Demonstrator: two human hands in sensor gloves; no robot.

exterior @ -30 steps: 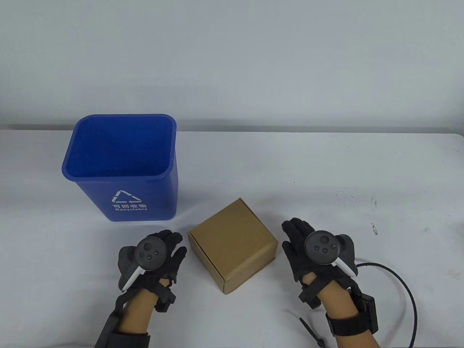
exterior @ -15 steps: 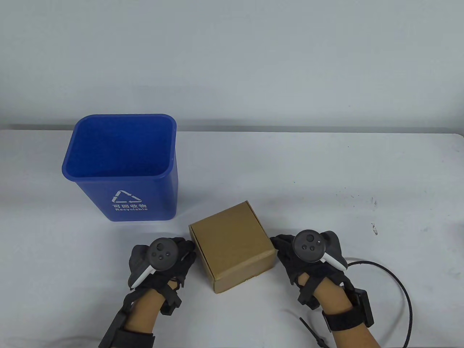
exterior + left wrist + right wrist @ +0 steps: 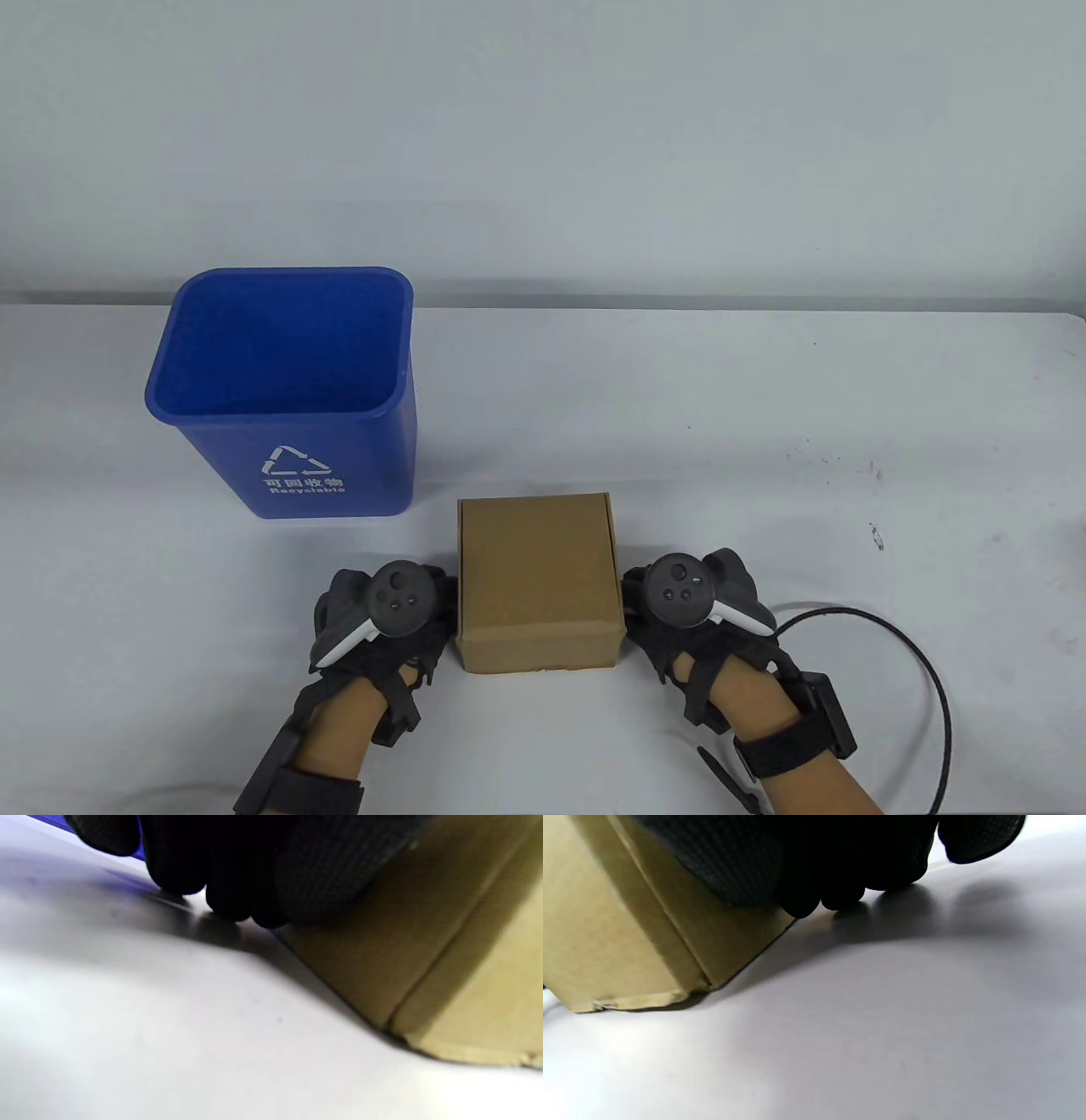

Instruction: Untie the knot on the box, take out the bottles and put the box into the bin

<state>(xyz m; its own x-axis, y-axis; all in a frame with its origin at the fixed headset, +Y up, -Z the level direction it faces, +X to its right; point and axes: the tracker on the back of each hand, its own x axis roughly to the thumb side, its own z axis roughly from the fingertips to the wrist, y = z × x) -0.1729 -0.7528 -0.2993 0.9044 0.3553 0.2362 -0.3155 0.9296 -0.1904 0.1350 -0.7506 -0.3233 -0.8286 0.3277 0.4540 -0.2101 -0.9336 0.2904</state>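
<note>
Both hands pressing against the sides of the cardboard box

Gloved fingers (image 3: pixel 237 870) of the left hand (image 3: pixel 382 620) are lying close together against the box (image 3: pixel 536 577) left wall; the right hand (image 3: pixel 687 615) fingers (image 3: pixel 814 861) are pressing its right wall likewise. The closed box is sitting on the white table (image 3: pixel 764 407), near the blue bin (image 3: pixel 288 390).
</note>
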